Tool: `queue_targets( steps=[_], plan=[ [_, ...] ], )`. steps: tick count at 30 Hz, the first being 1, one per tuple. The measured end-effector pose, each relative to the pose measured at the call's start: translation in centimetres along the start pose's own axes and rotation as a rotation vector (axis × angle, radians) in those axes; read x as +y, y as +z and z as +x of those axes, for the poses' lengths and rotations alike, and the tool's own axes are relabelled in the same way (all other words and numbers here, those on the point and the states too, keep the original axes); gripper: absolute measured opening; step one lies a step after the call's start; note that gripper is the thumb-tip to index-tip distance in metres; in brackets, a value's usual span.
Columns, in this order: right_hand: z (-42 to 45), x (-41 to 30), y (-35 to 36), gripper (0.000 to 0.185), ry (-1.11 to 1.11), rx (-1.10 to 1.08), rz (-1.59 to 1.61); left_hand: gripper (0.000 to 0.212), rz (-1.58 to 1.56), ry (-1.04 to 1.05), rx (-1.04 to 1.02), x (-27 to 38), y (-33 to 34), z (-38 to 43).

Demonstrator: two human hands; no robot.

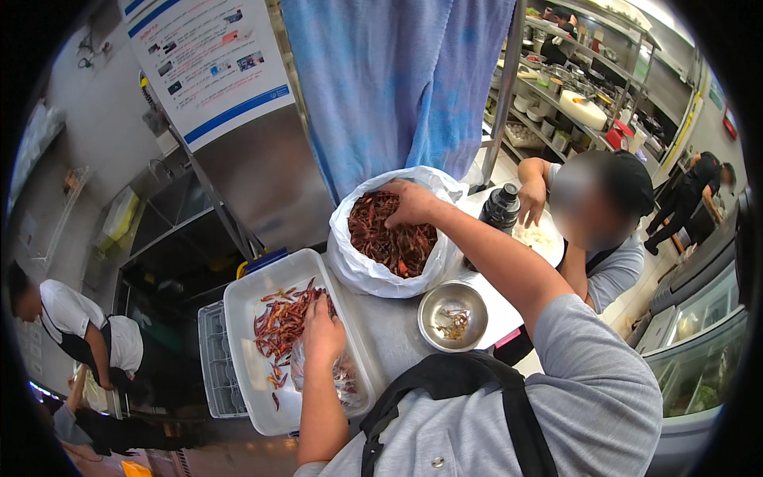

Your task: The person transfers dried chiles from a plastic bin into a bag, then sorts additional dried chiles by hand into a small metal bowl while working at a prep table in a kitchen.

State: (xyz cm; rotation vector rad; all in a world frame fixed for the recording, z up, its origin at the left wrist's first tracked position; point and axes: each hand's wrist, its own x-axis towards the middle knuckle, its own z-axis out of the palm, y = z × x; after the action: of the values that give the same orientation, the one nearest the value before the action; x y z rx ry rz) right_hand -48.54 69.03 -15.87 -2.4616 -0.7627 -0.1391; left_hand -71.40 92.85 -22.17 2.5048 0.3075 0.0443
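My right hand [412, 204] reaches into a white plastic bag [386, 285] filled with dried red chillies [390, 247]. Its thumb and fingers are apart over the chillies, and some fingertips are hidden. My left hand [323, 335] lies palm down on more dried chillies [279, 325] in a translucent plastic bin [245, 381]; whether it grasps any cannot be seen. Beside my left wrist, a clear plastic bag [346, 381] with chillies in it sits in the same bin. A steel bowl [427, 319] to the right holds pale, stem-like bits [451, 325].
Bag and bowl stand on a metal table [387, 322]. Across it, a seated person [614, 274] has a hand over a plate of rice [539, 238], beside a black bottle [501, 208]. A blue cloth [381, 89] hangs behind. A grey crate [220, 358] lies left of the bin.
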Motion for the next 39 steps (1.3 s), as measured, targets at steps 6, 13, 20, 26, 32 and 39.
queue_targets(
  steps=[6,13,20,26,32,39],
  plan=[
    [-0.2,-1.2,-2.3,0.040,0.221,-0.048,0.084,0.057,0.013,-0.002,-0.005,-0.3,0.3,0.2],
    [-1.6,-0.7,1.9,0.025,0.180,-0.107,-0.203,0.026,-0.044,0.109,0.016,0.7,1.2,0.2],
    [-3.0,-0.6,4.6,0.026,0.206,0.006,-0.234,0.027,0.112,0.080,-0.063,1.4,1.5,0.1],
    [-3.3,-1.0,2.4,0.019,0.100,0.109,-0.257,0.028,0.305,0.081,-0.093,3.6,-1.7,-0.3],
    [-5.4,-5.9,-1.6,0.021,-0.046,-0.275,-0.074,0.040,-0.148,0.368,0.518,5.5,-0.5,-0.1],
    [-10.8,-9.7,-1.6,0.020,-0.126,-0.298,0.210,0.022,-0.389,0.446,0.178,6.1,1.9,-1.0]
  ],
)
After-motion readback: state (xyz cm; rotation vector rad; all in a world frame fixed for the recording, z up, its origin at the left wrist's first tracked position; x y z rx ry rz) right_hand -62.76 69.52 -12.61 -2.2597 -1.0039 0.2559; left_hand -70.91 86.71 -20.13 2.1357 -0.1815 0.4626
